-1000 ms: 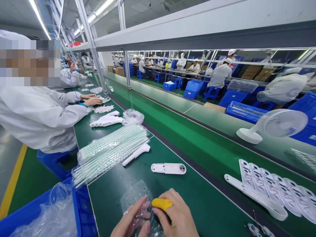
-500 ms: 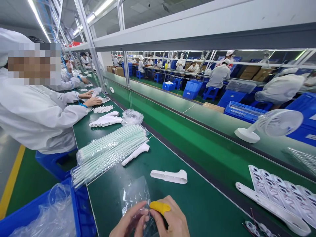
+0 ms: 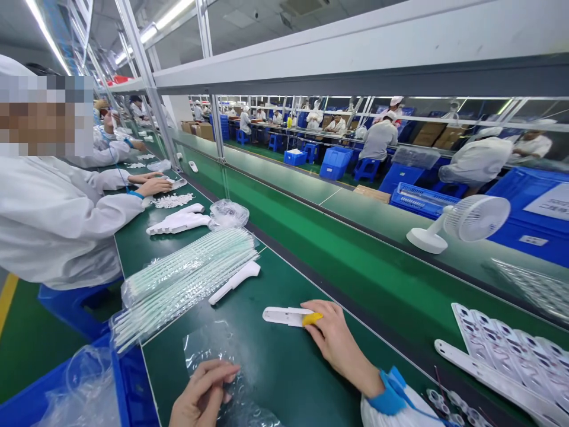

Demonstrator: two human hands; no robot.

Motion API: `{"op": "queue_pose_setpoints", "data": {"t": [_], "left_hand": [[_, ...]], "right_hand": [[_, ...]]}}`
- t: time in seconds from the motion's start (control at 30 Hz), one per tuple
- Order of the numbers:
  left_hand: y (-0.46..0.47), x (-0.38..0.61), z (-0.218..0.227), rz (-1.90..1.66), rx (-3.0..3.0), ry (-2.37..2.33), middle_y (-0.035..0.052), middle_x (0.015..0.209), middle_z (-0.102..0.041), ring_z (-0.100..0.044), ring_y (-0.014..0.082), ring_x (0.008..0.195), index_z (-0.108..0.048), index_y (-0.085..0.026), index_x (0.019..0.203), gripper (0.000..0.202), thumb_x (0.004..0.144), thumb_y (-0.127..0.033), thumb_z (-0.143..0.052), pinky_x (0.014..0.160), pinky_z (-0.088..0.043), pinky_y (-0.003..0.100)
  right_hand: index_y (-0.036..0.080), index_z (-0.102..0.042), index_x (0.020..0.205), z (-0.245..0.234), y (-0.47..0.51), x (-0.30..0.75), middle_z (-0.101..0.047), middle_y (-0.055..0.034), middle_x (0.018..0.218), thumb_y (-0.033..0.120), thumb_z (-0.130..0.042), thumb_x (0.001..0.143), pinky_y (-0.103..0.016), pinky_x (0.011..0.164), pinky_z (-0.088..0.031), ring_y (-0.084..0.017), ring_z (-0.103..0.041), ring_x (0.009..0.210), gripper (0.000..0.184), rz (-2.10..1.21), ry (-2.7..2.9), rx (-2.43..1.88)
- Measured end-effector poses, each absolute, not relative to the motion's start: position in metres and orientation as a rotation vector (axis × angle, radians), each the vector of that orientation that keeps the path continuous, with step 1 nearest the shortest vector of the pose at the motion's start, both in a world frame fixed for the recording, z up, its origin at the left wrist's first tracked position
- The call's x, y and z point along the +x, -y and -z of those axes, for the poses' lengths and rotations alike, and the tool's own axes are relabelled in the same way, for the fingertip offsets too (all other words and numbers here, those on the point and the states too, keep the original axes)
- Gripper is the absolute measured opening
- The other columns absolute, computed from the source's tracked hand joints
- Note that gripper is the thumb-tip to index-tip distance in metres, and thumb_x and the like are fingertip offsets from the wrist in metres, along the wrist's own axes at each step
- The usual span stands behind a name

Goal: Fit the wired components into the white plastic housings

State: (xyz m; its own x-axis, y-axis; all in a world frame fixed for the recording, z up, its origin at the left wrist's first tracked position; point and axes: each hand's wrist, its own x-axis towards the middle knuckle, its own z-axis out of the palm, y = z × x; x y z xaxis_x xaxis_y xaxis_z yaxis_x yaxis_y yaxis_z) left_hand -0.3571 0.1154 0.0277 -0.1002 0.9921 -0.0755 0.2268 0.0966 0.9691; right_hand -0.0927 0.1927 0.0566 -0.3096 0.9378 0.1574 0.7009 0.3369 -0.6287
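Observation:
My right hand (image 3: 331, 338), with a yellow cover on one finger and a blue band at the wrist, has its fingers closed around the wide end of a white plastic handle shell (image 3: 284, 315) on the green table. That end is hidden under the fingers. Lower left, my left hand (image 3: 202, 388) is curled with thumb and fingertips together on a clear plastic film (image 3: 207, 344), which shows shiny marks and lies over the table. Left of the shell, another white handle piece (image 3: 235, 281) rests beside a bundle of pale green sticks (image 3: 191, 267) in clear wrapping.
A blue bin (image 3: 127, 379) with clear plastic bags stands at the lower left. On the right lie a long white part (image 3: 493, 370) and a row of white panels (image 3: 511, 350). Beyond the green belt stands a white fan (image 3: 475, 219). A co-worker (image 3: 57, 207) sits at the left.
My right hand has left the plastic film, reached forward and taken hold of the white handle shell. My left hand has shifted left with the film. The view has turned slightly right.

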Motion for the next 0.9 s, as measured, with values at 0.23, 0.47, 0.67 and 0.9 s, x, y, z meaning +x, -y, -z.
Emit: {"op": "queue_pose_setpoints", "data": {"t": [0.23,0.47,0.67,0.9], "left_hand": [[-0.117,-0.325,-0.036,-1.099,1.227,-1.554,0.0059,0.091,-0.062,-0.060,0.0151,0.068,-0.067,-0.026,0.098,0.036,0.069,-0.046,-0.061,0.055,-0.051,0.019],[-0.122,-0.316,-0.043,-1.011,1.654,-1.461,0.0040,0.095,-0.068,-0.063,0.0178,0.081,-0.064,-0.028,0.105,0.038,0.069,-0.037,-0.065,0.066,-0.052,0.020],[-0.122,-0.324,-0.039,-0.877,1.657,-1.481,0.0059,0.095,-0.068,-0.065,0.0193,0.082,-0.068,-0.027,0.097,0.032,0.069,-0.042,-0.064,0.065,-0.053,0.019],[-0.117,-0.321,-0.048,-0.835,1.700,-1.549,0.0051,0.096,-0.068,-0.065,0.0195,0.085,-0.068,-0.029,0.095,0.032,0.067,-0.044,-0.065,0.065,-0.052,0.015]], "right_hand": [[0.017,-0.060,0.075,-0.064,-0.190,-0.082,-0.058,-0.0057,0.096,0.028,-0.047,0.083,-0.027,0.068,-0.044,-0.015,-0.055,0.078,0.019,-1.188,1.979,-1.310],[0.016,-0.062,0.072,-0.072,-0.173,-0.087,-0.058,-0.0067,0.092,0.030,-0.053,0.080,-0.027,0.071,-0.043,-0.016,-0.054,0.081,0.019,-1.411,1.922,-1.213],[0.019,-0.062,0.074,-0.078,-0.162,-0.083,-0.060,-0.0051,0.104,0.020,-0.050,0.082,-0.032,0.082,-0.045,-0.019,-0.054,0.099,0.015,-1.124,2.062,-1.293],[0.017,-0.066,0.080,-0.079,-0.157,-0.079,-0.054,-0.0083,0.121,0.016,-0.044,0.082,-0.047,0.089,-0.042,-0.028,-0.047,0.112,0.021,-0.483,2.436,-1.529]]}}
